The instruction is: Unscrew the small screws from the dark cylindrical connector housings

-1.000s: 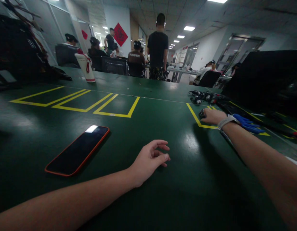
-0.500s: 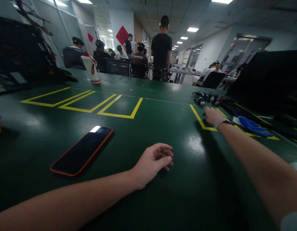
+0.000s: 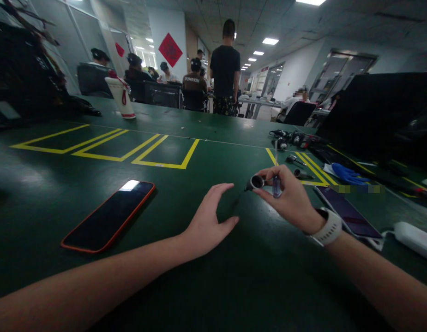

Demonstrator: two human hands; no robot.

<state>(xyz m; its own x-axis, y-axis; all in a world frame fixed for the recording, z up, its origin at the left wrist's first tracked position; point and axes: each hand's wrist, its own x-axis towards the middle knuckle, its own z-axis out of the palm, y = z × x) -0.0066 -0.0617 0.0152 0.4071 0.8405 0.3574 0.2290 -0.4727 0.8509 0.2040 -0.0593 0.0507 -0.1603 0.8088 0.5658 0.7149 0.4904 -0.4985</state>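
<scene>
My right hand [image 3: 292, 198] is closed on two things, held a little above the green table [image 3: 213, 299]. One is a small dark cylindrical part [image 3: 257, 181] with a round open end. The other is a screwdriver [image 3: 276, 185] with a clear purplish handle and a thin shaft pointing up. To its left, my left hand [image 3: 206, 223] is empty, thumb and fingers apart, facing the dark part without touching it. Beyond my right hand, two similar small dark parts [image 3: 295, 159] lie by the yellow tape.
A phone in an orange-red case [image 3: 109, 216] lies left. Another phone [image 3: 350, 212] and a white power strip [image 3: 416, 240] lie right. Behind are blue gloves [image 3: 350, 174], dark gear [image 3: 292, 138], yellow tape outlines [image 3: 158, 164] and a white cup [image 3: 121, 97]. People are in the background.
My right hand has come back from the taped area towards the middle, now carrying the dark part and the screwdriver. My left hand's fingers have spread from a loose curl.
</scene>
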